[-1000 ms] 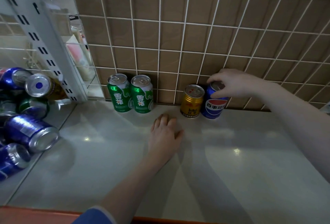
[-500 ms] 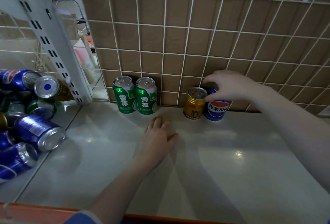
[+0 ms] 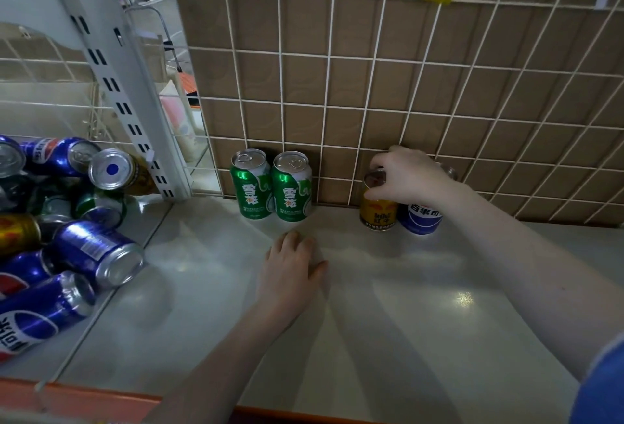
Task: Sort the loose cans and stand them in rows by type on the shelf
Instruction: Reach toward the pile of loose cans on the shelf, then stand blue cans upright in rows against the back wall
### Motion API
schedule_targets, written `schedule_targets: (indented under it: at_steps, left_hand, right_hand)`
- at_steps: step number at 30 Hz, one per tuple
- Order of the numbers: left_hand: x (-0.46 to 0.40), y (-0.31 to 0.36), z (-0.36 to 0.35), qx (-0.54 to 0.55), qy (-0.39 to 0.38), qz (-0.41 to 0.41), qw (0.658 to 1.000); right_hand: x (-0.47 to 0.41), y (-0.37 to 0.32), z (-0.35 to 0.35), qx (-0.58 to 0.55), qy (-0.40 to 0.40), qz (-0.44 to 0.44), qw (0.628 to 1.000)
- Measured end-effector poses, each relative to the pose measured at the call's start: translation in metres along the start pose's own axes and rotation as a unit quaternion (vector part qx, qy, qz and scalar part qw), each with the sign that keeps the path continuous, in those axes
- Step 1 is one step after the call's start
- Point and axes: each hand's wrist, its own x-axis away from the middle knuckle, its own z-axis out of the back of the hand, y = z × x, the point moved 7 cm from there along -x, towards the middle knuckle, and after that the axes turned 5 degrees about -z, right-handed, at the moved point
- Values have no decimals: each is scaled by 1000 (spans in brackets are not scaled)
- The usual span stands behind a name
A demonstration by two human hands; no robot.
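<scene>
Two green cans (image 3: 251,187) (image 3: 292,190) stand side by side against the wire back panel. To their right, a gold can (image 3: 378,214) and a blue Pepsi can (image 3: 422,219) stand upright, touching each other. My right hand (image 3: 412,177) reaches over both; its thumb and fingers close around the gold can's top, and the palm hides the blue can's top. My left hand (image 3: 290,271) lies flat, palm down, on the white shelf (image 3: 405,322) in front of the green cans, holding nothing.
A heap of loose blue, green and gold cans (image 3: 94,251) lies on its side in the left bay, beyond a white slotted upright (image 3: 118,79). A wire grid over brown board (image 3: 337,86) backs the shelf. The front edge is orange (image 3: 84,396).
My right hand has shifted left from the blue can's top onto the gold can's top. The left hand has stayed flat on the shelf. The camera has drifted slightly.
</scene>
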Motion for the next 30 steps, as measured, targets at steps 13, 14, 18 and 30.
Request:
schedule_targets:
  at_steps: [13, 14, 18, 30]
  left_hand:
    - [9, -11, 5, 3, -1, 13, 1000]
    - [11, -11, 6, 2, 3, 19, 1000]
    - [18, -8, 12, -9, 26, 43, 999]
    - [95, -59, 70, -48, 155, 119, 980]
  right_hand:
    - [4, -21, -14, -43, 2, -1, 999]
    - [9, -21, -15, -32, 14, 1, 999]
    - [43, -26, -17, -16, 126, 8, 992]
    - [118, -75, -86, -105, 86, -41, 990]
